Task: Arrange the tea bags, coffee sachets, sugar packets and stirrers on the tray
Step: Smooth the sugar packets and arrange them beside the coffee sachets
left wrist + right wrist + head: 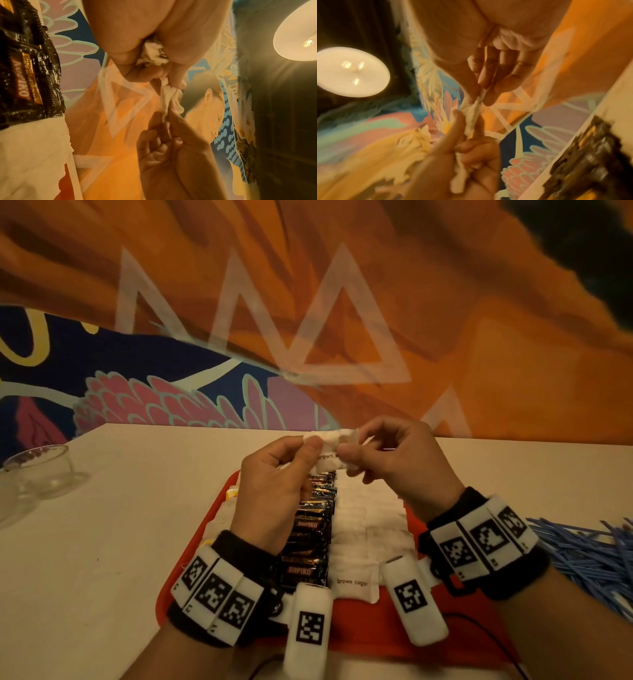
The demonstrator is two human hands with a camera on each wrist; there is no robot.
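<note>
Both hands are raised over the far end of the red tray (pixel 370 621). Between them is a white brown sugar packet (pixel 330 445). My left hand (pixel 310 446) pinches its left end and my right hand (pixel 352 446) pinches its right end. In the left wrist view the packet (pixel 169 102) stretches from my left hand (pixel 171 81) to my right hand (pixel 164 128), and more white paper is bunched in the left palm. On the tray lie a row of black coffee sachets (pixel 308 535) and a row of white sugar packets (pixel 363 529).
Blue stirrers (pixel 582 553) lie in a heap on the table right of the tray. Glass cups (pixel 41 470) stand at the table's far left. White and yellow packets (pixel 219 522) show at the tray's left edge, partly hidden by my left wrist. A painted wall runs behind the table.
</note>
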